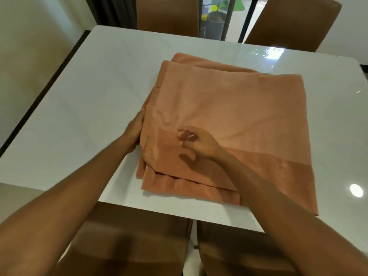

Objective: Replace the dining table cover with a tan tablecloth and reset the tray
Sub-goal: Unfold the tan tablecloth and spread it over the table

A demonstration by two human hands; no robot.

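A folded tan tablecloth [235, 116] lies on the glossy white dining table [79, 100], right of centre, with several layers showing at its near edge. My left hand [134, 130] presses against the cloth's left edge, its fingers tucked under the folded layers. My right hand [201, 144] hovers over the near-left part of the cloth, fingers spread and blurred, holding nothing. No tray is in view.
Two brown upholstered chairs [127, 242] stand tucked in at the near edge, two more [167, 14] at the far side. A glass door with a potted plant [216, 20] is behind the table. A cream wall runs along the left.
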